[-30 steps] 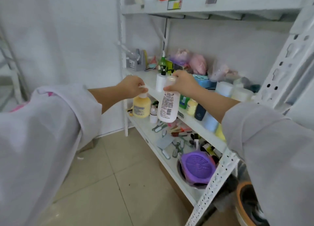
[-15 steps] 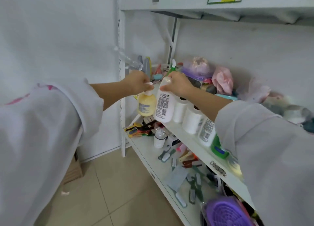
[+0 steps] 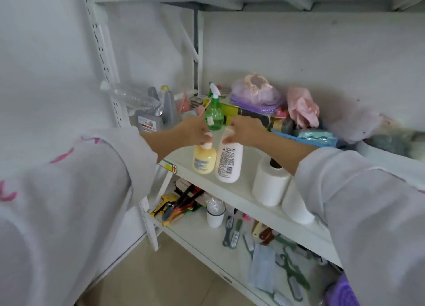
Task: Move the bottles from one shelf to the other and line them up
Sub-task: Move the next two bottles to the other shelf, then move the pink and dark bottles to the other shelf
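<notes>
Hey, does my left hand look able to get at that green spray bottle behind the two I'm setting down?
Probably yes. The left hand grips the yellow pump bottle by its top, just in front of the green spray bottle. Nothing stands between them, but it must let go first.

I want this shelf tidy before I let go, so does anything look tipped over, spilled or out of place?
One thing: a clear empty plastic bottle lies tilted on its side at the shelf's left end, propped on the grey container. The yellow pump bottle and white bottle stand upright side by side. No spill shows.
</notes>
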